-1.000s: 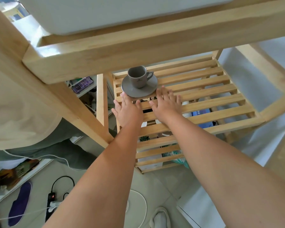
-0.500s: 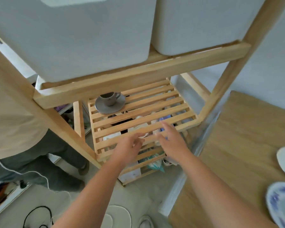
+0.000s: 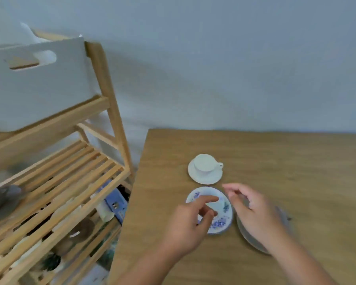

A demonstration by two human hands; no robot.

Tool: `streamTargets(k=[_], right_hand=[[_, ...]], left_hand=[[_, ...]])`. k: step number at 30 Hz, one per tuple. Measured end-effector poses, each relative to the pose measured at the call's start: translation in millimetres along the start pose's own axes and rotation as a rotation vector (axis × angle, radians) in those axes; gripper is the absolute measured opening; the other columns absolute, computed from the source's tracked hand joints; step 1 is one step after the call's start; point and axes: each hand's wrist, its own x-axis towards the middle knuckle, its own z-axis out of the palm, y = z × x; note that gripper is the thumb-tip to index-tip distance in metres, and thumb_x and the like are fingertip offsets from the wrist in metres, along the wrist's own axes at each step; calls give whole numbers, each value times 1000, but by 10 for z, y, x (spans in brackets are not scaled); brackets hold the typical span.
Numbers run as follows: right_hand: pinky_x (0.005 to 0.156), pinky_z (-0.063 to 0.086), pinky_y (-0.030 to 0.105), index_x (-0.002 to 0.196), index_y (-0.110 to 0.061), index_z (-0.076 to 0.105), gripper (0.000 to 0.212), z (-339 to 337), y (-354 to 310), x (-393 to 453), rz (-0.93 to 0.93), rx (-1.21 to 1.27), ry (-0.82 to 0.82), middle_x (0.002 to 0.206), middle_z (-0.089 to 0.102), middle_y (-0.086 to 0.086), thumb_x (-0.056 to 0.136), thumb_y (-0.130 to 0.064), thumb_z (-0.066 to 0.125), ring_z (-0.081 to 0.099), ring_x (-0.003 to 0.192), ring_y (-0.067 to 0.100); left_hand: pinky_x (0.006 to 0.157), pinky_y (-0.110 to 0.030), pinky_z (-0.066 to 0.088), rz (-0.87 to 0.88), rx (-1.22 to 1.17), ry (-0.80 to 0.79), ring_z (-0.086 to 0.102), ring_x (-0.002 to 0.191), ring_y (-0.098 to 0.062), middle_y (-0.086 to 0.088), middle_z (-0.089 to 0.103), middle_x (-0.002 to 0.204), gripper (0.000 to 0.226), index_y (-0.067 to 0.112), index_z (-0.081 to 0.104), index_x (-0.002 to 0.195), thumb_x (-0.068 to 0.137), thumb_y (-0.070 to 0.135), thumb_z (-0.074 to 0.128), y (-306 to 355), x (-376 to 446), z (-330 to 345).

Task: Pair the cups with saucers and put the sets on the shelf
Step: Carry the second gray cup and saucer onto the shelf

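Observation:
On the wooden table [image 3: 286,161] a white cup [image 3: 206,165] stands on a white saucer [image 3: 193,175]. Nearer to me lies a blue-flowered saucer [image 3: 222,221] with a matching cup [image 3: 218,204] on it, partly hidden by my left hand [image 3: 189,225], which hovers over it with fingers curled and apart. My right hand [image 3: 255,212] is spread above a grey saucer [image 3: 245,233], holding nothing. A grey cup and saucer set [image 3: 0,198] sits on the slatted wooden shelf [image 3: 70,182] at the left.
A white storage box [image 3: 35,87] fills the shelf's upper level. Below the slats lie a blue box [image 3: 113,200] and other blurred items. A pale wall runs behind the table. The shelf's post [image 3: 111,112] stands close to the table's left edge.
The view has swung right from the shelf to the table. Both hands left the shelf slats and now hover over the saucers on the table.

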Motion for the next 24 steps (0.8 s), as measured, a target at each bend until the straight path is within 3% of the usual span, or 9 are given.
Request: streamTargets(k=[2,5,7,9,13,15,18,21,24], right_hand=[[76,50,24,94,-47,65,24,-324,274,-90,97,-26,128,93,74,-14,94,-26,54,67,89,9],[76,52,33,98,-40,65,24,-693,720,-226,230,-62,226,98,70,-16,94,-20,52,67,87,18],[80,51,34,106,-31,66,23,-841,1017,-318,308,-71,270,103,68,-11,93,-15,53,65,93,18],[85,48,32,113,-23,64,26,-920,1308,-395,373,-38,296,109,66,-3,93,-10,53,62,103,18],[83,49,33,132,-21,52,37,-936,1742,-479,587,28,132,112,64,4,96,-15,49,62,94,17],[75,53,35,138,-20,46,41,-887,1852,-495,685,165,53,99,70,8,97,-17,49,65,80,17],[58,56,35,139,-16,45,42,-787,1889,-490,715,367,4,77,72,17,98,-17,51,67,62,24],[54,56,35,139,-18,42,45,-692,1873,-450,687,418,-28,70,72,20,96,-18,55,69,57,26],[51,55,34,139,-20,39,48,-651,1912,-393,670,416,-32,62,72,16,95,-14,57,69,54,26]], left_hand=[[80,-27,54,-7,28,-72,66,84,1,17,72,93,35,37,56,129,96,26,52,156,153,311],[68,-32,55,-60,111,-109,60,67,-8,14,65,79,40,38,51,133,94,27,52,262,319,736],[70,-37,55,-103,217,-148,61,70,-10,8,61,70,48,36,44,139,92,28,51,249,363,986],[73,-39,55,-164,314,-202,65,79,-15,4,64,73,56,34,35,145,92,32,51,202,362,1187],[74,-37,55,-270,395,-231,68,85,-19,-3,71,89,74,24,13,155,93,35,51,146,328,1454],[72,-37,56,-305,403,-217,69,80,-18,-2,72,88,80,24,4,156,92,36,51,98,337,1526],[69,-41,60,-395,285,-221,71,69,-20,-2,71,88,77,35,10,152,88,35,54,32,381,1547],[56,-40,62,-458,39,-230,72,54,-25,-9,73,74,61,37,26,139,88,21,56,62,422,1534],[59,-41,61,-526,-176,-221,71,57,-28,-17,72,72,59,38,27,133,92,8,56,159,433,1525]])
